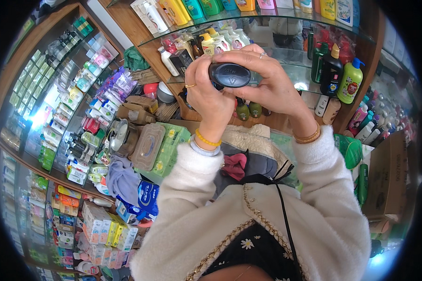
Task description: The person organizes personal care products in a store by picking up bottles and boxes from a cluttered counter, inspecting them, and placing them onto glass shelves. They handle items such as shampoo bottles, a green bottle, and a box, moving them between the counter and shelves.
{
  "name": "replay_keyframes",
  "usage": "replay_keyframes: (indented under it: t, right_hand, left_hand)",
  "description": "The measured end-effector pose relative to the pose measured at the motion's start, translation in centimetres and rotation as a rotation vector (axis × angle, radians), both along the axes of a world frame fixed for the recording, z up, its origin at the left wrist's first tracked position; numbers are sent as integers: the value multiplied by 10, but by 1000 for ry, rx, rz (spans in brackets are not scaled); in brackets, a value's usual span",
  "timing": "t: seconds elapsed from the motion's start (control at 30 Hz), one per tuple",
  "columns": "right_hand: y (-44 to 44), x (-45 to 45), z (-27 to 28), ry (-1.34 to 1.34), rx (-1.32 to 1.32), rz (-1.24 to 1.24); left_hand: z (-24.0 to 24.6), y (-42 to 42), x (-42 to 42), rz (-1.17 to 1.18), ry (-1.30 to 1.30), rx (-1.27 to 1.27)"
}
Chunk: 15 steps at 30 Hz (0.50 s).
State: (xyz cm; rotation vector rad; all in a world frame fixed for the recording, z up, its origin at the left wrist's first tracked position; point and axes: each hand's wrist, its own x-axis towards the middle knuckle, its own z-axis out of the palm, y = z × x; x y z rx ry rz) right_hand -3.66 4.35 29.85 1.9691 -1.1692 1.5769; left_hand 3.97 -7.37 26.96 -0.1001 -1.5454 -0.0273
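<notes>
A dark oval-bottomed bottle [229,74] is held up in front of the shelves, its base with moulded marks facing me. The rest of its body is hidden behind my fingers. My left hand [208,93] grips it from the left side. From the right, my right hand [270,79] holds it too, with fingers over its top edge and the thumb below. Past my hands, several pump bottles [218,45] with yellow and white tops stand on a glass shelf [295,66].
At right, a green pump bottle [350,80] stands beside a black bottle [330,72]. Shelves of packaged goods [79,84] line the left side. Below lie a plastic container [148,144], a lilac cloth [123,179] and stacked boxes [98,224]. A cardboard box [387,179] stands at right.
</notes>
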Motion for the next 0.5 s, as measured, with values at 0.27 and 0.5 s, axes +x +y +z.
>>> replay_keyframes:
  t: [0.27, 0.5]
  right_hand:
    - [-2, 0, 1, 68, -20, -47]
    - [-1, 1, 2, 76, -33, -86]
  left_hand:
    - [-3, -1, -4, -94, 3, 41]
    - [-7, 0, -6, -134, -20, 91]
